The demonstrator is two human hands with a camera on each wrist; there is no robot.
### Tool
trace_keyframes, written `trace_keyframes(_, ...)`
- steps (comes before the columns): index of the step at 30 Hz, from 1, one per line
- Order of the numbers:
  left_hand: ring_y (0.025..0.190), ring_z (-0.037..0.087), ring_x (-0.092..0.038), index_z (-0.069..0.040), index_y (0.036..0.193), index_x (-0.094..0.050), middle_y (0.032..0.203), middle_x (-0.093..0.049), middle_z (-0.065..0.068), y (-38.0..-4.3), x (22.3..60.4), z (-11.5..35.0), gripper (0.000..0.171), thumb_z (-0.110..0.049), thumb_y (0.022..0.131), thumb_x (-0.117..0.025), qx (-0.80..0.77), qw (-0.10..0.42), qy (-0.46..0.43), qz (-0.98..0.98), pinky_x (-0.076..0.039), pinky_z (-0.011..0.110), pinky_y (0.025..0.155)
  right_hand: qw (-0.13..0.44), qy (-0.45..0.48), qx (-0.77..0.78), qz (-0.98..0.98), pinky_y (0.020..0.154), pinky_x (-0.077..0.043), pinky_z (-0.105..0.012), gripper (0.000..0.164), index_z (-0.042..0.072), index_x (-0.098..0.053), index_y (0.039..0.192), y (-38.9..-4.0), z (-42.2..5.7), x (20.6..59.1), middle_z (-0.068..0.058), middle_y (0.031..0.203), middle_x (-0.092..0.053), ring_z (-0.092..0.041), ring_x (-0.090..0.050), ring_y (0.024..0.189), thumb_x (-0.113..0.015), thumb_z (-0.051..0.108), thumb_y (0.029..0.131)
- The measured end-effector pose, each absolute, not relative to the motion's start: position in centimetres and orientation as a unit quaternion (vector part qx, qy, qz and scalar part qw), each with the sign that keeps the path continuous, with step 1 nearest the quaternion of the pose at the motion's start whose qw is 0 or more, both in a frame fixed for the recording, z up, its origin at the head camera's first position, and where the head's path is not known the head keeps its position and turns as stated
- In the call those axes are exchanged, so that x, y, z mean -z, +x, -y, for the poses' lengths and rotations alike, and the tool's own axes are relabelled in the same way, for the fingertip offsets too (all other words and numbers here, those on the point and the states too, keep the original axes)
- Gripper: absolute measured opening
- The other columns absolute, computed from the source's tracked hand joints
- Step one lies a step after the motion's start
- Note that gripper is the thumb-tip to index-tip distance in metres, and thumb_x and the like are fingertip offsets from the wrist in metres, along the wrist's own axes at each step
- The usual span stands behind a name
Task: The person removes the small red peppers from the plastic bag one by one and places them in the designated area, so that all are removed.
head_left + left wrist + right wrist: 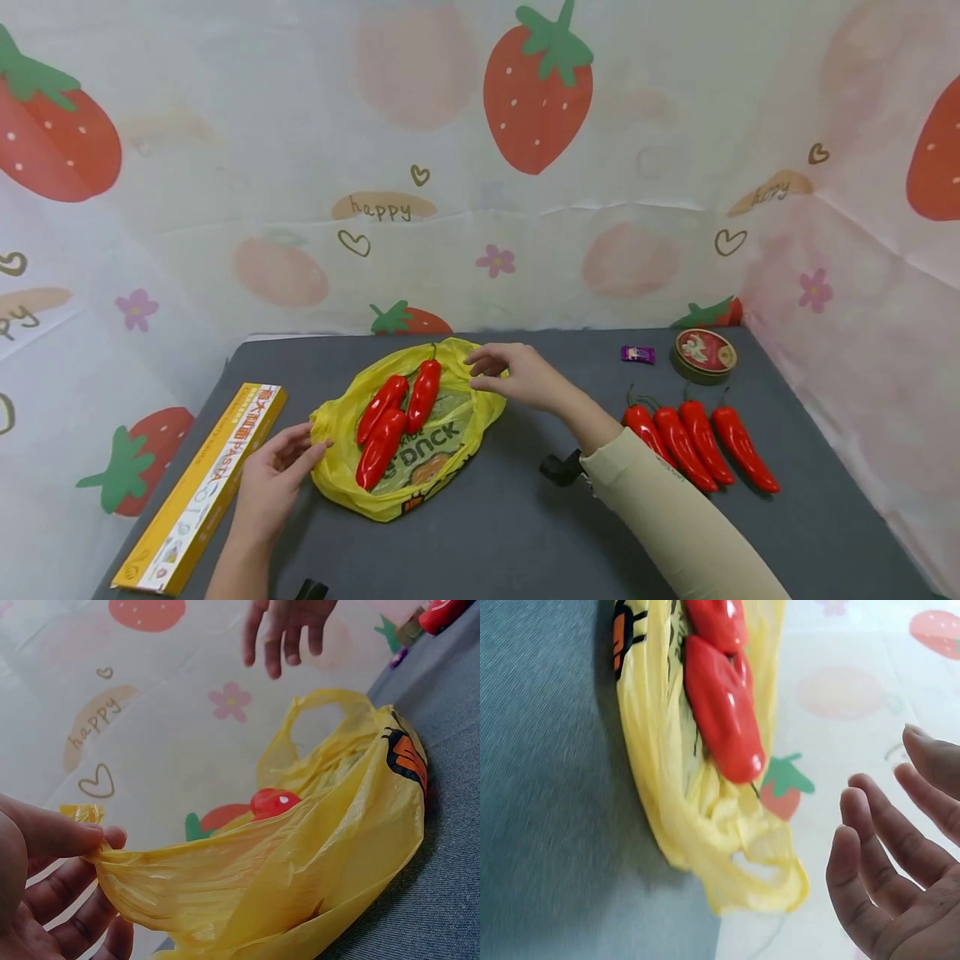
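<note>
A yellow plastic bag (341, 417) lies spread on the grey table with three red chili peppers (382, 446) on it. My left hand (276, 479) pinches the bag's left edge between thumb and index finger, as the left wrist view shows at the bag's gathered handle (112, 862). Above the bag's far right edge hovers my right hand (517, 375), its fingers apart and holding nothing. In the right wrist view that hand (900, 885) is beside the bag's loose handle loop (795, 889), not touching it.
Several more red chili peppers (693, 442) lie in a row on the right, partly behind the right sleeve. Behind them are a round tin (703, 357) and a small purple packet (637, 355). A long yellow and white box (202, 487) lies along the left side.
</note>
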State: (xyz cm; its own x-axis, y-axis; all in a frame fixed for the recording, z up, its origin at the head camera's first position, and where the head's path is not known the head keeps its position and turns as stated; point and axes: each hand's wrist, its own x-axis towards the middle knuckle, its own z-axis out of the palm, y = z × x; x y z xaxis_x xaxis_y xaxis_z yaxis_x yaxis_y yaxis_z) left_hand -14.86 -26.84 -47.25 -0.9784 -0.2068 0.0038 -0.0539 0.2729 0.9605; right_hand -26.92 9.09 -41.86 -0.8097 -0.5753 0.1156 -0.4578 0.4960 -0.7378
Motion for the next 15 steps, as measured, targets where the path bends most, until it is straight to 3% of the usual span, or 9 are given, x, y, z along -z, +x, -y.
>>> trace_keyframes(11, 0.092, 0.000, -0.064, -0.002, 0.134, -0.060, 0.101, -0.066, -0.014, -14.5, 47.0, 27.1, 0.043, -0.020, 0.097, -0.070, 0.595, 0.074, 0.075, 0.797, -0.055, 0.015, 0.078, 0.105, -0.303, 0.440, -0.839, 0.083, -0.056, -0.031, 0.034, 0.018, -0.067, 0.128, -28.0, -4.3, 42.5, -0.003, 0.116, -0.072, -0.017, -0.068, 0.102, -0.071, 0.028, 0.096)
trace_keyframes(15, 0.094, 0.000, -0.064, -0.002, 0.135, -0.060, 0.103, -0.066, -0.012, -14.6, 47.0, 27.0, 0.042, -0.022, 0.098, -0.068, 0.593, 0.071, 0.072, 0.799, -0.054, 0.015, 0.079, 0.127, -0.311, 0.441, -0.833, 0.082, -0.056, -0.030, 0.034, 0.016, -0.067, 0.127, -28.1, -3.1, 43.0, -0.004, 0.107, -0.072, -0.022, -0.069, 0.096, -0.071, 0.028, 0.096)
